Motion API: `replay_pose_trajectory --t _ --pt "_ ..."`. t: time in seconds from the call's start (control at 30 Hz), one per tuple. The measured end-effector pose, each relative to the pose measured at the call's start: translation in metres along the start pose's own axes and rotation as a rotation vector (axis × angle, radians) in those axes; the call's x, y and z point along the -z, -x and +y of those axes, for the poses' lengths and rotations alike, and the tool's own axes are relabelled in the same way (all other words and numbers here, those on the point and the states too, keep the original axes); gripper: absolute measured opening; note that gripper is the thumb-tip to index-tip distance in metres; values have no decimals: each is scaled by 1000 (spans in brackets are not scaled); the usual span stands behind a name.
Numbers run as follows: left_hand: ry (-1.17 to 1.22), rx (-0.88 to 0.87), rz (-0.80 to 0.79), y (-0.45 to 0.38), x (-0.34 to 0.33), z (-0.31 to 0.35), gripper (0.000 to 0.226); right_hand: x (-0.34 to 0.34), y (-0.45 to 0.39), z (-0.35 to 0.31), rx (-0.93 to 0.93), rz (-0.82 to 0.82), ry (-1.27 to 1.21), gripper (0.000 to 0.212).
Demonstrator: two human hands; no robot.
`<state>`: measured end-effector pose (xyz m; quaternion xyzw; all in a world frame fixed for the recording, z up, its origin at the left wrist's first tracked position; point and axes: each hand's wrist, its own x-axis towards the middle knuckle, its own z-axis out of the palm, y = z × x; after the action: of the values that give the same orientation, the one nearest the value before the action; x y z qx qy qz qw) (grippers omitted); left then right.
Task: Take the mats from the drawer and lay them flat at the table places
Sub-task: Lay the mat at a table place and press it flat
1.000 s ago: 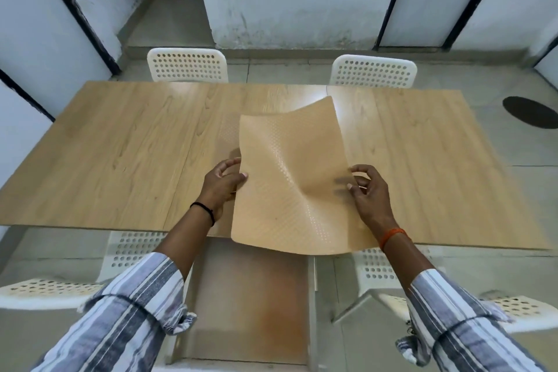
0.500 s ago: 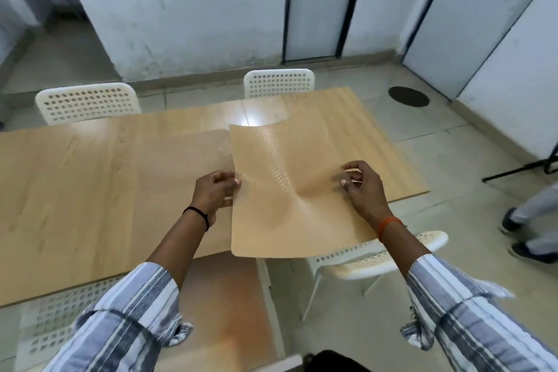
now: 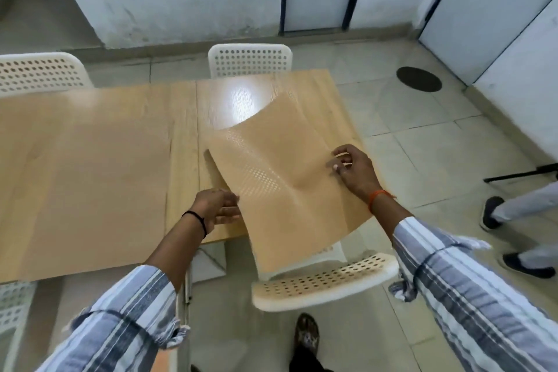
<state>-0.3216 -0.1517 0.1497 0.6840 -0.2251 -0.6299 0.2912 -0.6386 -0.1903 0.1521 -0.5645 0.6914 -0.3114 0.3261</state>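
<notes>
A: What's the mat like?
B: Tan, thin, w/ rows of small dots. Bowed, not flat. It hangs over the table corner, near edge out past it above a white chair.
A: And the grip?
B: Left hand pinches the mat's left edge, fingers tight. Right hand pinches its right edge, fingers curled.
A: Further off?
B: Two chairs at the far side, then a wall.

Tan dotted mat, grey-striped sleeves
</notes>
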Motion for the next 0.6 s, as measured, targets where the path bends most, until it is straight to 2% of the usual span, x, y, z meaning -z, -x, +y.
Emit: replay_pose_trajectory --t 0.1,0.27,0.33,0.5,0.6 --pt "22 103 52 -9 -39 -11 10 14 -40 13 17 -62 76 28" --pt "216 200 195 -10 -96 -19 9 19 -75 26 -45 -200 146 50" --pt "318 251 231 -14 -121 -23 8 15 -72 36 -61 -202 194 58" --pt "598 336 237 -29 -182 -36 24 0 -37 65 -171 -230 158 56" --pt "660 328 212 -34 -214 -35 24 -1 -19 77 -302 -98 212 60"
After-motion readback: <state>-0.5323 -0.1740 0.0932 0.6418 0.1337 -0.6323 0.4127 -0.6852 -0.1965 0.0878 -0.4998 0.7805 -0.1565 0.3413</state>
